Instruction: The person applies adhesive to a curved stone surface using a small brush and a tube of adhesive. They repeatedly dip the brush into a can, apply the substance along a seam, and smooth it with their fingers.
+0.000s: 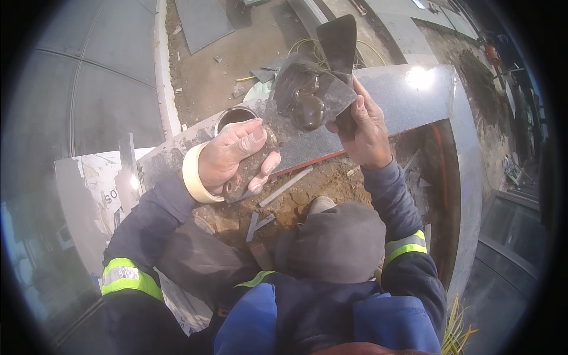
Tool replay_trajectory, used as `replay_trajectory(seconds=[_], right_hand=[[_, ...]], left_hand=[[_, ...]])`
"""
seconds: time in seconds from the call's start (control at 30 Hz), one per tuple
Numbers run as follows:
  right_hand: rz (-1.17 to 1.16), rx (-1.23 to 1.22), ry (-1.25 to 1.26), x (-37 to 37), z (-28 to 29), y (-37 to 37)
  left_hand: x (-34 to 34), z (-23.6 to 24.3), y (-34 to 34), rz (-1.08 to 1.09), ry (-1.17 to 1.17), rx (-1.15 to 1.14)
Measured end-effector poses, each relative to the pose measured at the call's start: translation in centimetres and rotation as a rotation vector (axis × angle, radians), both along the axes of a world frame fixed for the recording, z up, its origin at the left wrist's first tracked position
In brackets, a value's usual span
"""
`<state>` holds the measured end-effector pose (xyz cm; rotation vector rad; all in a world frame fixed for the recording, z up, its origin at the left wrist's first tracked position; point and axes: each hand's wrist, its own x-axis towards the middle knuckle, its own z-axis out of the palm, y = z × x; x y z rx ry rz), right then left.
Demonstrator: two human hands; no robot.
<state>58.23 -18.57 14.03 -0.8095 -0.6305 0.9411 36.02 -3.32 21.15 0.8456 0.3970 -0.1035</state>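
My left hand (236, 154) is closed on a dirty, dark object (270, 139) with rust-coloured patches, and a cream roll of tape (192, 174) circles that wrist. My right hand (361, 130) grips a black putty knife (335, 41), held upright, with a crumpled clear plastic sheet (283, 80) against it. A glossy dark blob of paste (307, 112) sits on the sheet. Just behind my left hand is an open round can (228, 118), partly hidden.
A grey stone slab (396, 97) with an orange strip along its edge frames a dirt pit (331, 183) with offcuts and my knees. Dark panels (106, 106) stand left. Yellow cord (373, 50), boards and loose pieces lie beyond.
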Motion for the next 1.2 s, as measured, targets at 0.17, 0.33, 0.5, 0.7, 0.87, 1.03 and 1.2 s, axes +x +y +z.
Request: replay_trajectory(seconds=[0.17,0.33,0.5,0.7,0.87,1.03,1.2], right_hand=[[-0.022,0.056,0.002,-3.8,-2.4,1.3],[0.024,0.019,-0.088,-4.9,-4.6,-1.0],[-0.062,-0.169,-0.149,-2.7,-3.7,-4.4],[-0.041,-0.195,-0.010,-1.9,1.1,-5.5],[0.157,-0.258,0.066,-3.8,0.6,-3.2],[0.258,-0.237,0.189,-5.8,0.6,-1.5],[0.240,-0.226,0.125,-6.1,0.5,-0.6]], left_hand=[[1.0,-1.5,-0.2,-0.044,-0.064,-0.075],[0.4,-1.2,0.2,-0.011,-0.059,-0.070],[1.2,-1.4,2.2,0.134,-0.082,0.189],[2.0,-2.2,0.8,0.475,0.046,0.633],[2.1,-3.1,0.2,0.542,0.002,0.765],[2.6,-3.0,-0.9,0.667,-0.037,0.819],[2.6,-2.8,-2.0,0.612,-0.065,0.797]])
